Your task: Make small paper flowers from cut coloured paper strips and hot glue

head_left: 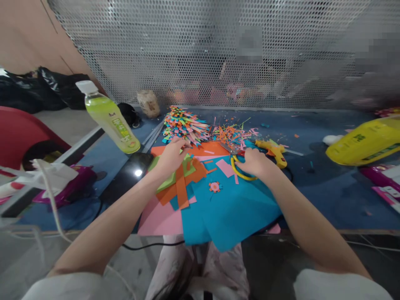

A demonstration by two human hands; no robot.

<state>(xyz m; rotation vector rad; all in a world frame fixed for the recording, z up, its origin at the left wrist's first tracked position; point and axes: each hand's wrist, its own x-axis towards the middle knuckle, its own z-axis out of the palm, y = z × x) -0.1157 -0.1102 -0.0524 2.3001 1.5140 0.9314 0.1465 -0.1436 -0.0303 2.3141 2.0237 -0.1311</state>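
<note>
Standing tilted, bottle [109, 118] (green drink inside).

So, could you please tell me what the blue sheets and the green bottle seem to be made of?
The blue sheets look like matte craft paper: flat, thin, cleanly cut edges. The green bottle looks like clear glossy plastic, since its liquid shows through, with a white cap.

Both forearms reach toward twelve o'clock; left hand [171, 157] lies palm down at eleven, right hand [256, 162] curled at one.

sleeves: short, white | forearms: bare | lap: pale pink-patterned fabric
</note>
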